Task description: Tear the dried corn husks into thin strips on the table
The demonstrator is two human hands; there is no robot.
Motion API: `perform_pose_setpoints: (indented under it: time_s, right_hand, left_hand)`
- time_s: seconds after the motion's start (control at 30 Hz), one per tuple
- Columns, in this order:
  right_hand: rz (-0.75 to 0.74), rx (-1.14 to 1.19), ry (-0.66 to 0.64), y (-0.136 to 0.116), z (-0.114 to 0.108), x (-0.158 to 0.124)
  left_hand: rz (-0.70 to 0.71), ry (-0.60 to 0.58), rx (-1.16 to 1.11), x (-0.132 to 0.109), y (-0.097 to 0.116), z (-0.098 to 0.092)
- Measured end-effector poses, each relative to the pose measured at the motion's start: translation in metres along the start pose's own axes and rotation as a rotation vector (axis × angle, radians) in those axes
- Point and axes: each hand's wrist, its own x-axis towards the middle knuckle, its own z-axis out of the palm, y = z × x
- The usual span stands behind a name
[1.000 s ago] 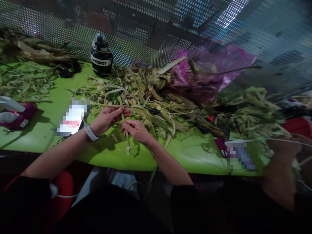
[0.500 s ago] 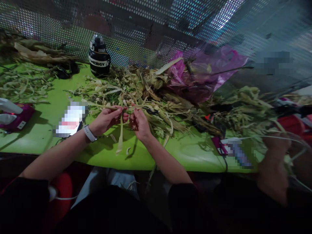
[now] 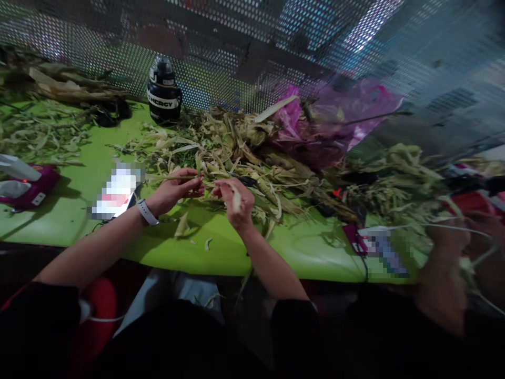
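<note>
Pale dried husk strip (image 3: pixel 235 198) at centre frame, clamped in the closed right hand (image 3: pixel 241 211). Just left of it, left hand (image 3: pixel 173 190) with fingertips pinched together on a thin tan stalk (image 3: pixel 160 178), white band (image 3: pixel 147 212) at the wrist. Both over the lime-green counter (image 3: pixel 307 252), at the near edge of a heaped dry husk pile (image 3: pixel 244 152). Upper left, black lidded bottle (image 3: pixel 163 97); upper right, crumpled purple plastic bag (image 3: pixel 339 121).

The phone (image 3: pixel 117 192) at centre left is pixelated. The purple device (image 3: pixel 27 187) is cut off by the left edge.
</note>
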Motion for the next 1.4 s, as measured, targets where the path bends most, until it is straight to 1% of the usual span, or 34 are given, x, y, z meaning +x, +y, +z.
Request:
perform_pose_setpoints:
  time_s: [0.07,0.13,0.2,0.27,0.33,0.4,0.43,0.5,0.57,0.6,0.67,0.77,0.87,0.97,1.07,1.13,1.23,1.4]
  right_hand:
    - [0.070,0.185,0.078,0.001,-0.002,0.007]
    - [0.152,0.353,0.184,0.004,-0.005,0.015]
    - [0.303,0.445,0.233,0.009,-0.008,0.023]
    - [0.455,0.516,0.183,0.014,-0.009,0.030]
    - [0.560,0.570,0.078,0.019,-0.008,0.032]
    - [0.610,0.560,-0.037,0.021,-0.006,0.032]
    - [0.602,0.530,-0.088,0.022,-0.004,0.030]
    - [0.530,0.453,-0.180,0.020,0.001,0.026]
    - [0.447,0.393,-0.231,0.017,0.005,0.020]
    - [0.419,0.371,-0.235,0.015,0.007,0.018]
    - [0.387,0.344,-0.194,0.012,0.010,0.014]
    - [0.374,0.335,-0.103,0.012,0.013,0.011]
    - [0.375,0.349,-0.073,0.015,0.016,0.010]
    - [0.367,0.324,-0.066,0.015,0.016,0.010]
    - [0.329,0.247,-0.084,0.011,0.012,0.011]
    - [0.317,0.241,-0.077,0.008,0.009,0.013]
    - [0.325,0.288,-0.067,0.006,0.006,0.015]
    - [0.313,0.321,-0.050,0.009,0.006,0.017]
  left_hand:
    - [0.106,-0.005,0.085,0.002,-0.004,-0.001]
    - [0.228,-0.016,0.187,0.002,-0.006,0.000]
    - [0.311,-0.047,0.259,0.001,-0.006,0.001]
    - [0.313,-0.097,0.292,-0.003,-0.003,0.002]
    - [0.228,-0.164,0.280,-0.006,0.000,0.002]
    - [0.137,-0.230,0.157,-0.009,0.002,0.002]
    - [0.098,-0.253,0.086,-0.009,0.003,0.003]
    - [0.028,-0.271,-0.023,-0.010,0.003,0.004]
    - [-0.023,-0.277,-0.052,-0.010,0.003,0.006]
    - [-0.040,-0.284,-0.050,-0.010,0.003,0.006]
    - [-0.056,-0.310,-0.011,-0.010,0.003,0.006]
    - [-0.005,-0.335,0.104,-0.009,0.003,0.002]
    - [0.046,-0.386,0.213,-0.008,0.003,-0.003]
    - [0.044,-0.422,0.246,-0.007,0.002,-0.004]
    - [0.024,-0.413,0.170,-0.006,0.002,-0.003]
    - [0.005,-0.392,0.097,-0.006,0.002,-0.001]
    - [-0.005,-0.324,0.026,-0.007,0.000,-0.001]
    - [0.040,-0.204,-0.032,-0.005,-0.004,-0.002]
